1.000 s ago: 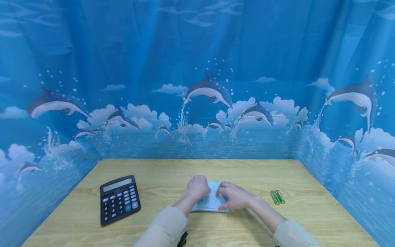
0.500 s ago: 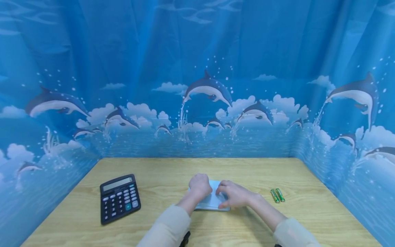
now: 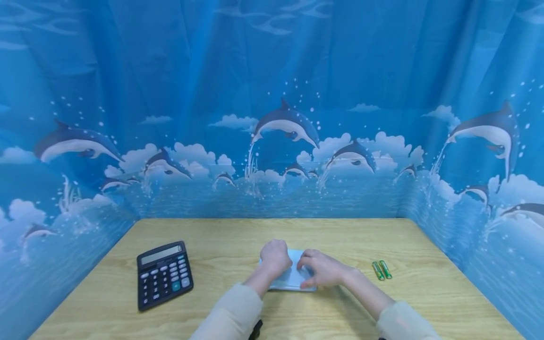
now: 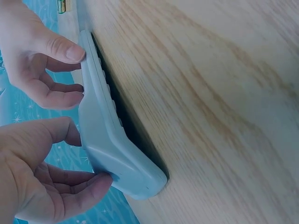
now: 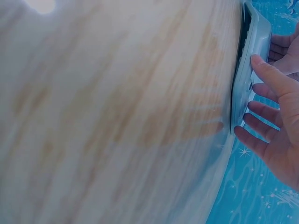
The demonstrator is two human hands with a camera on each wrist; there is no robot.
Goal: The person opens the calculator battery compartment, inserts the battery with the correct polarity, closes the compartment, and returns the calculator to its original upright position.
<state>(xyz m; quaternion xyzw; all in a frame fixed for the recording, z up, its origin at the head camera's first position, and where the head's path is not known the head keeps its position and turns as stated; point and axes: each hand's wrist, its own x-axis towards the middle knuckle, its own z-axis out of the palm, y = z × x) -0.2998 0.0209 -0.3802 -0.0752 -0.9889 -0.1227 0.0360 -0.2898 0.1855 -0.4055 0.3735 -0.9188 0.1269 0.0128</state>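
A light blue calculator (image 3: 294, 277) lies face down on the table, its plain back up; a row of key edges shows along its underside in the left wrist view. My left hand (image 3: 275, 257) is at its thicker end, fingers curled and fingertips on the back. Across the other end my right hand (image 3: 325, 270) holds it, thumb on the near edge and fingers spread over the back. What lies beneath the left fingers is hidden in the head view.
A black calculator (image 3: 165, 275) lies face up at the left of the wooden table (image 3: 221, 236). Two green batteries (image 3: 382, 270) lie side by side at the right. A blue dolphin-print curtain (image 3: 272, 141) hangs along the table's back and sides.
My left hand has shifted slightly right over the light blue calculator, between one second and half a second ago. The right hand keeps its place.
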